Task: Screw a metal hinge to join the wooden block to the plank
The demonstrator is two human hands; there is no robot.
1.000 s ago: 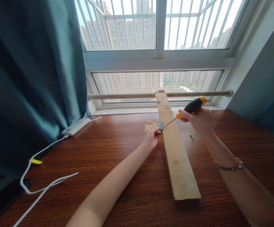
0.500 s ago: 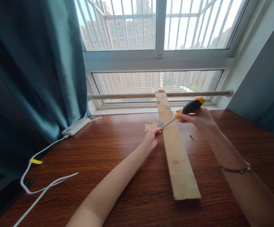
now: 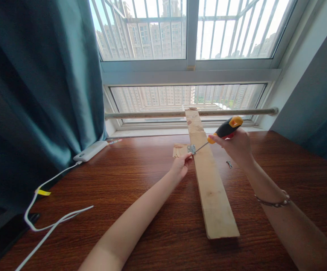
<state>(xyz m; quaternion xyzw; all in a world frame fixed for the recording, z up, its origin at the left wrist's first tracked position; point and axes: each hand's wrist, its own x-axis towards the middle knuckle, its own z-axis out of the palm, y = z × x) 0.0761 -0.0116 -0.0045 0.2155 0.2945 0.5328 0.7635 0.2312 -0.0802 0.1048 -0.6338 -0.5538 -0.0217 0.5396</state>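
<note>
My right hand (image 3: 238, 145) is closed round the yellow and black handle of a screwdriver (image 3: 225, 130). Its shaft slants down to the left, and the tip meets the right side of a small metal hinge (image 3: 191, 149). That hinge lies across the left edge of a long wooden board (image 3: 212, 184) and a short wooden piece (image 3: 178, 150) beside it. With thumb and fingers pinched, my left hand (image 3: 182, 164) grips the hinge's near edge. Whether a screw sits under the tip is too small to tell.
A few loose screws (image 3: 229, 164) lie on the brown table (image 3: 140, 169) right of the board. The board's far end reaches a horizontal rail (image 3: 152, 114) before the window. At left are a white power strip (image 3: 90, 151), its cable (image 3: 53, 175) and a blue curtain (image 3: 67, 75).
My right hand and forearm have shifted slightly left and turned with the screwdriver handle. The screwdriver tip, the left hand, hinge and board stay where they were.
</note>
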